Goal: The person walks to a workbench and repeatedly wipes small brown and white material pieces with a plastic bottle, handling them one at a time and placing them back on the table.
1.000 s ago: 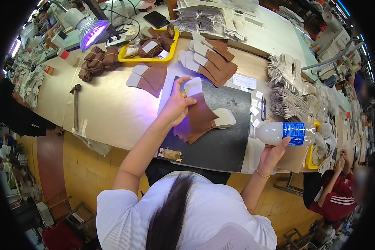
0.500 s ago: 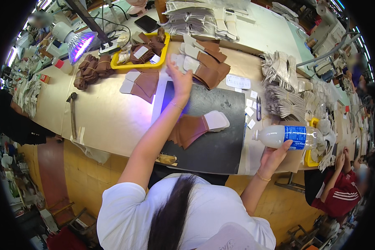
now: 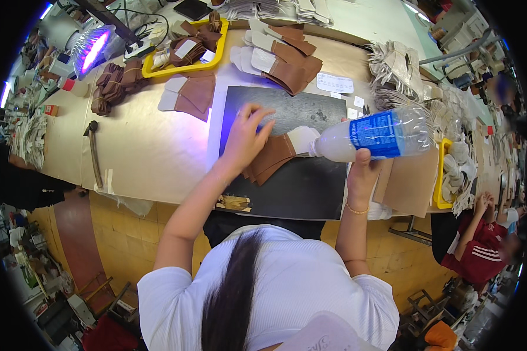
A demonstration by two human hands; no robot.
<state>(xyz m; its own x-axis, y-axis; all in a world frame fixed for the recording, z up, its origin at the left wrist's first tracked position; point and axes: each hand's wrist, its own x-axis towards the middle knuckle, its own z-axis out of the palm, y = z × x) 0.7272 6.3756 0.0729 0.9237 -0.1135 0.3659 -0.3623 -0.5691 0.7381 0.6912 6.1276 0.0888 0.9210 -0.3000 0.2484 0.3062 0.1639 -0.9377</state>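
A dark mat (image 3: pixel 298 181) lies on the tan workbench (image 3: pixel 152 158). On the mat's middle lies a small stack of brown leather pieces (image 3: pixel 272 157) with a white tip. My left hand (image 3: pixel 245 139) rests on the left end of that stack, fingers spread, with something small and blue under the thumb. A violet glow falls on the mat's left edge beside it. My right hand (image 3: pixel 360 171) grips a clear plastic bottle (image 3: pixel 386 136) with a blue label. The bottle is tipped sideways, its cap end over the mat beside the white tip.
A yellow tray (image 3: pixel 158 73) of brown pieces, loose brown and white cut pieces (image 3: pixel 284 61) and a violet lamp (image 3: pixel 91 50) stand at the back. A hammer (image 3: pixel 93 153) lies at the left. Cardboard sheets (image 3: pixel 407 184) and a yellow bin (image 3: pixel 440 175) are at the right. Another person in red (image 3: pixel 480 245) sits lower right.
My right hand has lifted the bottle from the bench's right edge and tipped it sideways over the mat. My left hand reached to the mat's far edge, then came back onto the brown stack.
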